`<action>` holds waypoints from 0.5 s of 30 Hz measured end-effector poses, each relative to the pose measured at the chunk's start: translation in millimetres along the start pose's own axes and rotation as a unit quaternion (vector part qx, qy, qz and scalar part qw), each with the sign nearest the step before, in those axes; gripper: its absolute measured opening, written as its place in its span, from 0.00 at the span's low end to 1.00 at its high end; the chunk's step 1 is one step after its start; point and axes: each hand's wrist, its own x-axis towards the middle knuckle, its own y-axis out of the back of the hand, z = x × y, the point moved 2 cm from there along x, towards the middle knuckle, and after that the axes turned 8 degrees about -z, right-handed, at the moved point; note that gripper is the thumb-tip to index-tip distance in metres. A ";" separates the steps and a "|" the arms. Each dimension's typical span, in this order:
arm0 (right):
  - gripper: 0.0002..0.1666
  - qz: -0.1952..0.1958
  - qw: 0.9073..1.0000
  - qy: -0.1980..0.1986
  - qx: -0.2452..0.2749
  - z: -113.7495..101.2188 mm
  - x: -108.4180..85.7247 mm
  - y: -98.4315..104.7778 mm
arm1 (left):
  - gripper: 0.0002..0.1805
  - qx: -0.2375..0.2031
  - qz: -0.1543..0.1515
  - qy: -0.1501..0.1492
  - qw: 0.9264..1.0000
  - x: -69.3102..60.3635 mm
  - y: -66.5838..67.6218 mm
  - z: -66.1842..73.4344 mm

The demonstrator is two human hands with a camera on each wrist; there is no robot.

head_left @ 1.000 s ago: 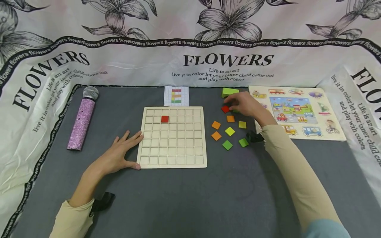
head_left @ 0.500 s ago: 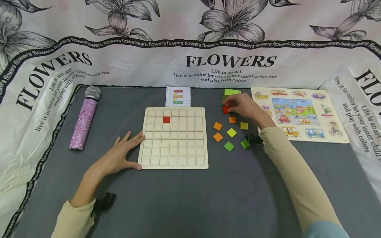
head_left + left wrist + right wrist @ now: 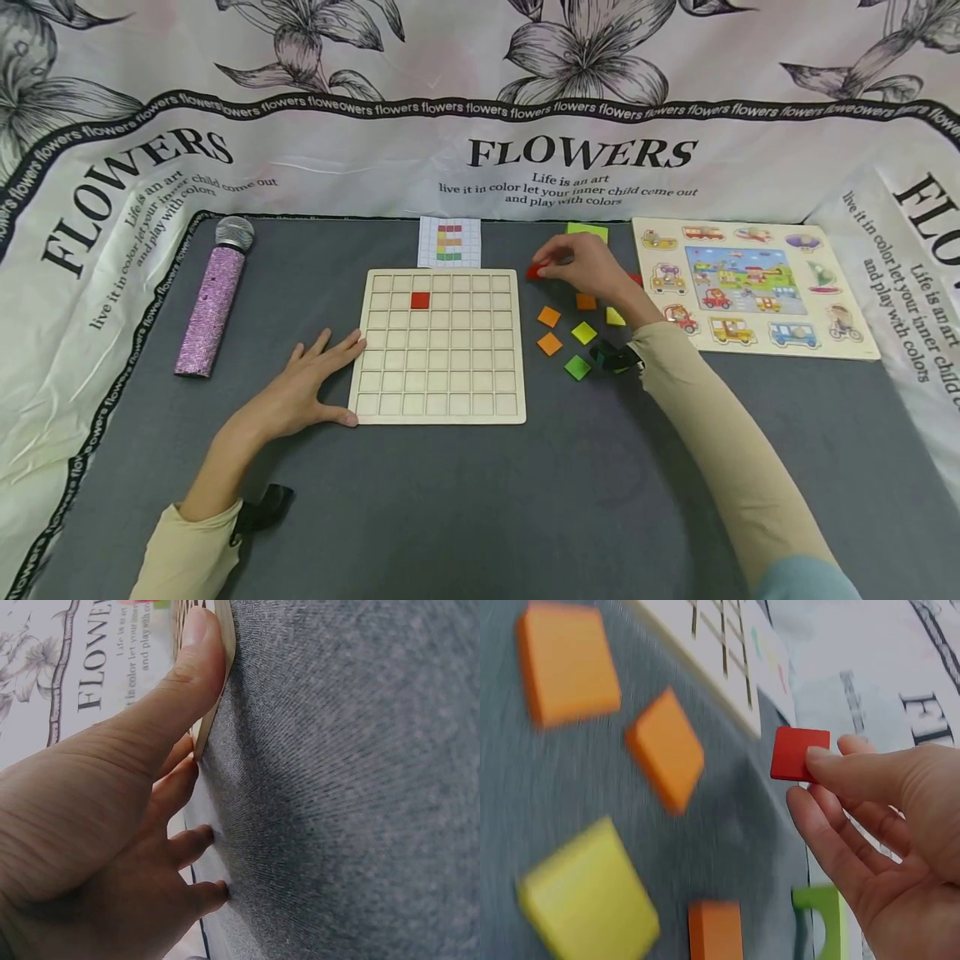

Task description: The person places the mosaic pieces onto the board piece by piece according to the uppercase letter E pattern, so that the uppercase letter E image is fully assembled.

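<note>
A pale wooden grid board [image 3: 437, 350] lies on the dark grey cloth, with one red square tile [image 3: 420, 301] set in its second row. My left hand [image 3: 296, 396] rests against the board's left side, fingers spread, thumb at the near left corner. Between thumb and fingers, my right hand [image 3: 588, 271] pinches another red square tile [image 3: 791, 756], held above the cloth to the right of the board. Below that hand lie loose orange tiles [image 3: 549, 317], yellow tiles [image 3: 583, 333] and a green tile [image 3: 577, 367]. Part of a further red piece [image 3: 636, 278] shows behind the right wrist.
A gridded pattern card [image 3: 450, 243] lies behind the board. At the left is a pink glittery microphone [image 3: 212, 308]. A picture puzzle board [image 3: 780, 329] lies at the right, near a light green piece [image 3: 588, 229] partly covered by the right hand.
My right hand has taken hold of the red tile among the loose ones and moved it left, toward the board. The left hand has stayed at the board's edge.
</note>
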 end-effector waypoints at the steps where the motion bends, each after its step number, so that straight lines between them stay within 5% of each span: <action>1: 0.10 0.000 1.000 0.002 0.007 -3.1 1.0 -3.3 | 0.59 0.000 -0.001 0.000 1.000 0.4 -0.1 -0.5; 15: 0.12 -0.017 0.997 0.042 0.063 -37.9 23.7 -57.7 | 0.59 -0.003 0.002 -0.004 1.000 0.9 -1.1 -2.9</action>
